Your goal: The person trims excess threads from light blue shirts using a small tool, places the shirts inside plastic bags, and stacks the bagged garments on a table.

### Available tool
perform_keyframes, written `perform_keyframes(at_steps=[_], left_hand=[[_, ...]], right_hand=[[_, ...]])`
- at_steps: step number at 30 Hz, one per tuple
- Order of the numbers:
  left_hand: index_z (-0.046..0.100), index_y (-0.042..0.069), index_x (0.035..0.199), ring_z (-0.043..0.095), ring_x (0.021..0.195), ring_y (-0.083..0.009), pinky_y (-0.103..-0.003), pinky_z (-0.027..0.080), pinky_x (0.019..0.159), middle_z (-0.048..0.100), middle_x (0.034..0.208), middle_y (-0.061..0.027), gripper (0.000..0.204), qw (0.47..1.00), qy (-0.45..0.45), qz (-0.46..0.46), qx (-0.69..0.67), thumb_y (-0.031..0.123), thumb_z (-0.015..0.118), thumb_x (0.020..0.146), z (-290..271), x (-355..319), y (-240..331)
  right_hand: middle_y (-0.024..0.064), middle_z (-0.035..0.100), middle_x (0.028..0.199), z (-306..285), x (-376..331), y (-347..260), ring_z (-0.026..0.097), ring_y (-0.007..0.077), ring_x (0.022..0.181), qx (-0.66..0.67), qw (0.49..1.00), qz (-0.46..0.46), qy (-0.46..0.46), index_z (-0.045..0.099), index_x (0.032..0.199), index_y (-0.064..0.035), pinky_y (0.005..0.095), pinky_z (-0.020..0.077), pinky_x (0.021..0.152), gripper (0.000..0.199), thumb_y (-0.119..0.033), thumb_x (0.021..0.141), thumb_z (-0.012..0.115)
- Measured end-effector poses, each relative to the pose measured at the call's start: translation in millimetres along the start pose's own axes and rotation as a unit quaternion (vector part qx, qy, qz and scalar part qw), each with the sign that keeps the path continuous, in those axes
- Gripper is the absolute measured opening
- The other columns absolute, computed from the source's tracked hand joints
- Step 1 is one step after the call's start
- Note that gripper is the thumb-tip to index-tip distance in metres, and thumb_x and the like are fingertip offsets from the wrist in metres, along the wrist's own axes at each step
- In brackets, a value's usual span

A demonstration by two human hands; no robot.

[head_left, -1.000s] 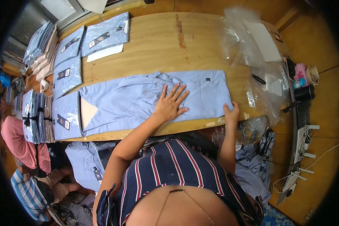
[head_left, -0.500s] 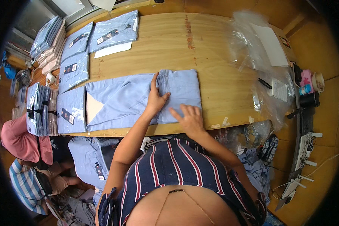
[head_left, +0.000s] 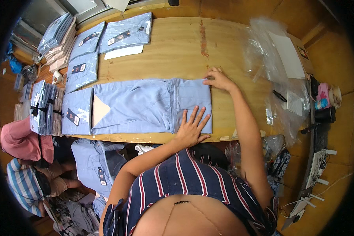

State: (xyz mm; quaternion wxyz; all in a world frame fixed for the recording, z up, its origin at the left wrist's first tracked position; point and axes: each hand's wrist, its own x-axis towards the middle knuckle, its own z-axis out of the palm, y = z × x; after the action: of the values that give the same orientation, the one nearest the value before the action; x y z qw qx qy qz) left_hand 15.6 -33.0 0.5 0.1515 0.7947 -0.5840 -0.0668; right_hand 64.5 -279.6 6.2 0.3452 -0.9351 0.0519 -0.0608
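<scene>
Apart, left hand [head_left: 192, 128] flat, hiding some blue cloth [head_left: 133, 104], right hand [head_left: 219, 80] at its far corner, pinch unclear.

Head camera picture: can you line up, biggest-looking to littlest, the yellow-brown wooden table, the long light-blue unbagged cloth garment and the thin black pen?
1. Yellow-brown wooden table
2. Long light-blue unbagged cloth garment
3. Thin black pen

From my head, the left of two side-by-side fisheye cameras looks down and forward: my striped top [head_left: 192, 173] is nearest, at the lower edge, the table [head_left: 173, 47] lies just beyond, and the round view bends straight edges near its rim.
</scene>
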Motion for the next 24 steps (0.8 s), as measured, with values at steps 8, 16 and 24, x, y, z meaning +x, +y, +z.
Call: perform_keyframes(at_steps=[8, 16, 24], left_hand=[[0.033, 0.008, 0.128, 0.027, 0.123, -0.0350, -0.055, 0.024, 0.094, 0.027, 0.134, -0.0180, 0.051, 0.993, 0.037, -0.036, 0.107, 0.022, 0.042, 0.080, 11.2, -8.4, 13.9], [0.041, 0.002, 0.085, 0.057, 0.085, -0.0320, -0.037, 0.048, 0.058, 0.055, 0.093, -0.0187, 0.015, 0.967, 0.134, -0.125, -0.176, 0.009, 0.050, 0.075, -39.7, 2.7, 0.9], [0.042, 0.003, 0.096, 0.047, 0.081, -0.0126, -0.024, 0.038, 0.070, 0.050, 0.093, -0.0056, 0.021, 0.709, 0.363, -0.144, -0.588, -0.002, 0.046, 0.077, -114.3, -60.4, -4.8]], right_hand=[[0.0050, 0.054, 0.096, -6.9, 16.3, -19.2, 0.048, 0.0209, 0.095, -0.014, 0.994, 0.065, -0.088, 0.059, 0.084, -0.0059, 0.0314, 0.0373, 0.083, 0.012, -0.005, 0.072, 0.059], [0.0071, 0.039, 0.126, -6.8, -57.5, -22.5, 0.030, 0.0263, 0.119, -0.017, 0.993, -0.081, -0.087, 0.057, 0.104, -0.0146, 0.0352, 0.0235, 0.100, 0.044, 0.005, 0.065, 0.054], [0.0123, 0.058, 0.096, -54.9, -15.5, -114.1, 0.054, 0.0219, 0.095, 0.502, 0.835, -0.224, -0.018, 0.055, 0.085, -0.0057, 0.0335, 0.0390, 0.086, 0.021, -0.010, 0.068, 0.065]])
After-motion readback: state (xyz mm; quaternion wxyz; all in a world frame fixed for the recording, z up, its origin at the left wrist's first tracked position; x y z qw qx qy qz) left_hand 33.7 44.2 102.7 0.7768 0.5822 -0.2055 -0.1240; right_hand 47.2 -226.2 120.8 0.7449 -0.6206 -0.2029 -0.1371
